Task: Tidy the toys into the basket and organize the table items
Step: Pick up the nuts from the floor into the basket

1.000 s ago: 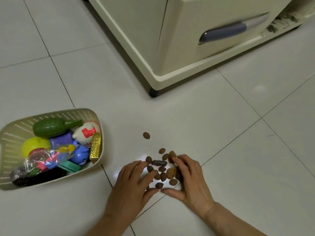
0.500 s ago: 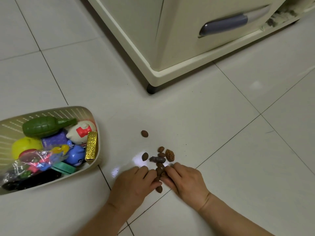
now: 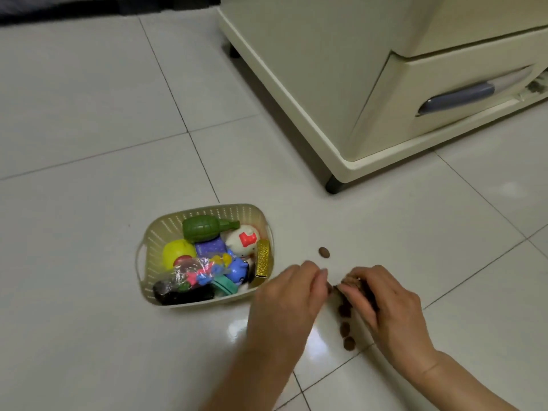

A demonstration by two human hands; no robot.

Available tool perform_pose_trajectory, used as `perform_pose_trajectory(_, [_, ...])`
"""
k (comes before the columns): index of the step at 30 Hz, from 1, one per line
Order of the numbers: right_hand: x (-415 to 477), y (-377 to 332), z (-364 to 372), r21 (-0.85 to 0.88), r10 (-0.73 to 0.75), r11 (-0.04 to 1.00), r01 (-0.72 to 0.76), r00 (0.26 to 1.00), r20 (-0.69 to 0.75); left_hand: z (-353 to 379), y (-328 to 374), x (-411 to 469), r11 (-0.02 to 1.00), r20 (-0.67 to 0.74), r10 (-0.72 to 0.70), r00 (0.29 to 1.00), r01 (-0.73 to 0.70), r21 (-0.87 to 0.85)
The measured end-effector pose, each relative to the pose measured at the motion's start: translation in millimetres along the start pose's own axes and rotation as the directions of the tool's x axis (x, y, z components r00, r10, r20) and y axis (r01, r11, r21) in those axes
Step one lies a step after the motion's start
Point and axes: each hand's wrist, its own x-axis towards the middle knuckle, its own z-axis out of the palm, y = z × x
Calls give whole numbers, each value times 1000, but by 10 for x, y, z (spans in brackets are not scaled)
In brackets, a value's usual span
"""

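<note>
While the toys (image 3: 204,229) lie inside the basket (image 3: 149,259), the step in hand appears to be gathering the brown pits (image 3: 345,329) scattered on the floor (image 3: 89,114). The basket stands on the floor just beside the left hand (image 3: 289,301), on its outer side. Three pits lie in a short row on the floor between the two hands. A stray pit (image 3: 324,252) lies apart from the row, beyond the left fingertips and near the basket's right wall.

Hand pose:
- The right hand (image 3: 385,304) is palm down, fingers curled and clamped over a cluster of pits; a ridged one shows at the fingertips.
- The left hand is palm down, with its fingers drawn together and bent toward the right hand. Motion blur prevents telling whether they pinch a pit.
- Both forearms enter from the near edge of the view and converge over the pits.

Next move, as a judgement: the row between the hands needs to be swept into one grip and the stray pit retrieved. The pits are small and smooth, so they may slide on the glossy tile.
</note>
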Motion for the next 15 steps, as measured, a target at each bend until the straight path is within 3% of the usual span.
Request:
perform_pose_trajectory(2, [251,-313,19,74,-69,995,67,997,21,-391,-111,165,979,-141,-163,976,143,-144])
perform_pose_trajectory(4, [527,-621,106,167,-92,982,84,995,45,-727,-362,308,921,-245,-358,901,298,-249])
perform_pose_trajectory(6, [761,-953,283,374,41,924,-80,993,111,-950,-651,420,804,-281,-551,786,409,-432])
perform_pose_trajectory(8, [931,-1257,547,555,152,792,-253,963,221,-1073,-871,483,631,-227,-707,670,454,-629])
perform_pose_trajectory(10, [1022,-1437,813,574,149,770,-280,953,265,-1064,-997,502,546,-186,-756,628,448,-708])
perform_pose_trajectory(15, [1105,-1557,1014,582,132,736,-347,916,379,-962,-1071,498,528,-162,-764,625,462,-713])
